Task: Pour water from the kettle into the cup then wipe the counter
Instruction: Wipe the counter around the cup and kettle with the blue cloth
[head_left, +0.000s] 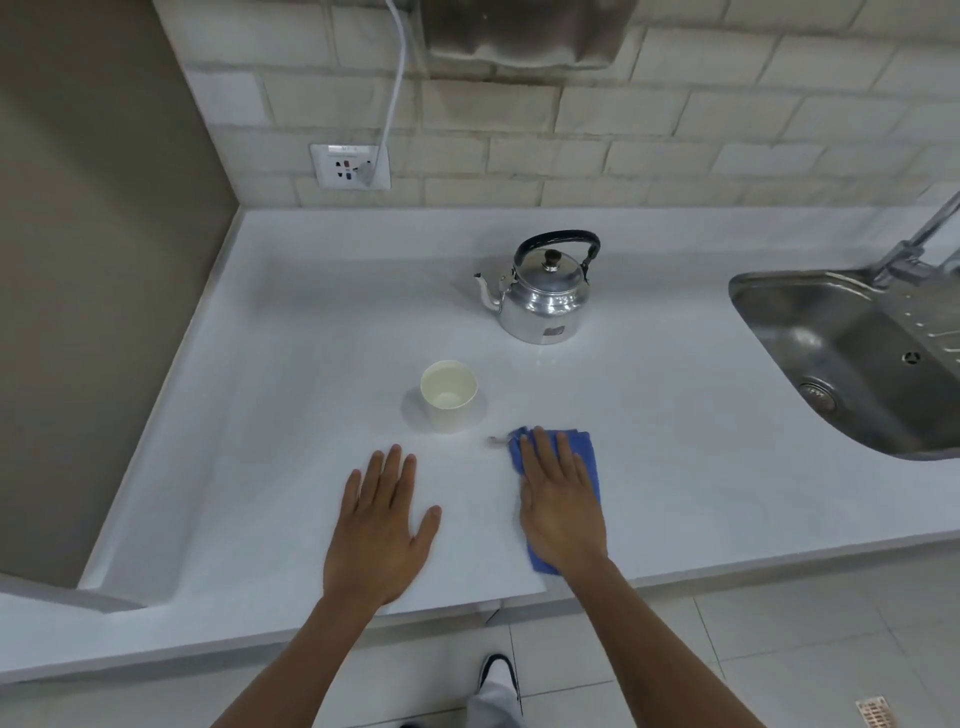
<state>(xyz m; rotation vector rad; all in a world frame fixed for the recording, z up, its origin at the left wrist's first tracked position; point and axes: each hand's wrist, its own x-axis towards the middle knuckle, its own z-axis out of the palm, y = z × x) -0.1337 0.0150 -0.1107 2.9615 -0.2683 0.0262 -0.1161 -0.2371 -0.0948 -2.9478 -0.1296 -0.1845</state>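
A glossy white counter (675, 415) fills the middle of the frame, backed by a wall of pale rectangular tiles across the top and a plain beige wall down the left side. A white wall socket (349, 166) sits in the upper left of the tiling with a white cable (397, 88) plugged into it and running up out of the frame. A stainless steel sink (852, 364) is set into the counter at the right edge, with part of a metal tap (919, 239) above it.

The shiny metal kettle with a black arched handle (545, 291) stands upright just above the centre of the frame, lid on, spout pointing left. Below and to the left of it, well apart, stands the pale paper cup (448, 396), upright, with what looks like water inside.

In the lower centre, the left hand (376, 525) lies flat and palm-down on the bare counter, fingers spread, its grip released and holding nothing; the cup is above it and slightly to the right, not touching. The right hand (561, 504) presses flat on a folded blue cloth (584, 452), fingers extended rather than curled, so the grip is unclenched and the cloth is pinned under the palm. Blue edges show beyond the fingertips, along the right of the hand and below the wrist. The cup is near the cloth's upper left corner, apart from it. A small dark smudge (496, 441) lies just left of that corner.

At the bottom edge, a dark-and-white shoe (501, 675) shows on the pale tiled floor.
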